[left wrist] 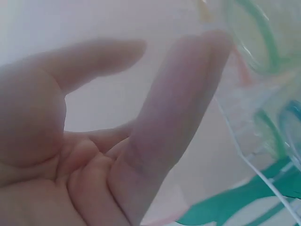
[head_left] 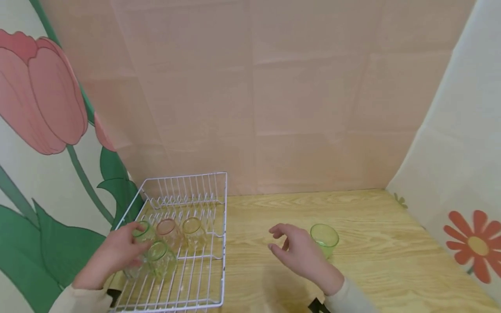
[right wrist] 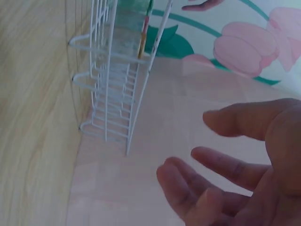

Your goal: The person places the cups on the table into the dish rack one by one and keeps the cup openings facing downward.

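Over the left side of a white wire dish rack (head_left: pixel 224 261), my left hand (head_left: pixel 121 250) hovers close to the glasses. Its fingers are loosely bent with a gap between thumb and fingers, and nothing is held in the left wrist view. Beside its fingertips stand a green-rimmed glass (head_left: pixel 161 263), another green-rimmed glass (head_left: pixel 146 232) and a pink-rimmed glass (head_left: pixel 169 232). A yellow-rimmed glass (head_left: pixel 195 237) stands to their right. Above the table my right hand (head_left: pixel 303 252) is relaxed, its fingers apart and holding nothing. A green glass (head_left: pixel 325 239) stands just behind that hand.
A light wood-grain table (head_left: pixel 372 243) carries the rack at left. Behind it hangs a pinkish-beige backdrop (head_left: pixel 293 108). A tulip-printed panel (head_left: pixel 90 208) borders the rack's left side, and a flower-printed panel (head_left: pixel 462 165) closes the right.
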`<state>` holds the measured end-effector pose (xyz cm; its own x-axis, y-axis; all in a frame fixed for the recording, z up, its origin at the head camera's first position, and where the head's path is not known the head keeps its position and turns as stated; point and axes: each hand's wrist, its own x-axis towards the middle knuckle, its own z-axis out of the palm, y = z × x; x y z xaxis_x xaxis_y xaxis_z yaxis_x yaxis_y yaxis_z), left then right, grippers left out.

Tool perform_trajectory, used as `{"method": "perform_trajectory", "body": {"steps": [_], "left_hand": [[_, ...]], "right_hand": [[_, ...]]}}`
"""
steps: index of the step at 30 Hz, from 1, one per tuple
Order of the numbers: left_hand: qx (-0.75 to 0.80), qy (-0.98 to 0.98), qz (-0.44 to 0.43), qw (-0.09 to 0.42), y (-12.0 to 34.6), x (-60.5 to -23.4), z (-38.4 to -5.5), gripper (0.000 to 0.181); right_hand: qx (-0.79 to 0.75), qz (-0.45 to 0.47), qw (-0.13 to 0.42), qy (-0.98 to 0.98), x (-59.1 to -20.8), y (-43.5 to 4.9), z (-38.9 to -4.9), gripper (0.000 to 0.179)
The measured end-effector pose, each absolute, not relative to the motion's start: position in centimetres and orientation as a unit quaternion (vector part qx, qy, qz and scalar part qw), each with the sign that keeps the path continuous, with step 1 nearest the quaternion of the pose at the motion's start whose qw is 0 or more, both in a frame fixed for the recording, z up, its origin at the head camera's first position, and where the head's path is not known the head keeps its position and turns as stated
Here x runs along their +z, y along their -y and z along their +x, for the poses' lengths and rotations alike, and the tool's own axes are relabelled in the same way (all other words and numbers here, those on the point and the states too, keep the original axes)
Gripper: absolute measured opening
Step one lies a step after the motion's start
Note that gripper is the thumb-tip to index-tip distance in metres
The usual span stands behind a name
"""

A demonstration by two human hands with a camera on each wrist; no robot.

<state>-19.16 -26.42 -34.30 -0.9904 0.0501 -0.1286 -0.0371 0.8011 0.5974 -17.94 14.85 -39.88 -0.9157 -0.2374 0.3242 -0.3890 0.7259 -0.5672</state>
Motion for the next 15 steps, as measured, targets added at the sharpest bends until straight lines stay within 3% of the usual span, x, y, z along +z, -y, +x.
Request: {"method": "perform_trajectory", "body": {"steps": [8,15], "left_hand": [[0.320,-0.945,0.060,-0.010,21.6,-34.3,-16.4,0.038],[0.350,-0.933,0.077,-0.031,18.5,-34.5,-14.5,0.024]], "right_hand": [[0.262,0.070,0.139,0.952,-38.7,-17.3,-19.3,0.028],[0.226,0.013,0.148,0.963,-38.7,-20.6,-20.6,0.039]]}}
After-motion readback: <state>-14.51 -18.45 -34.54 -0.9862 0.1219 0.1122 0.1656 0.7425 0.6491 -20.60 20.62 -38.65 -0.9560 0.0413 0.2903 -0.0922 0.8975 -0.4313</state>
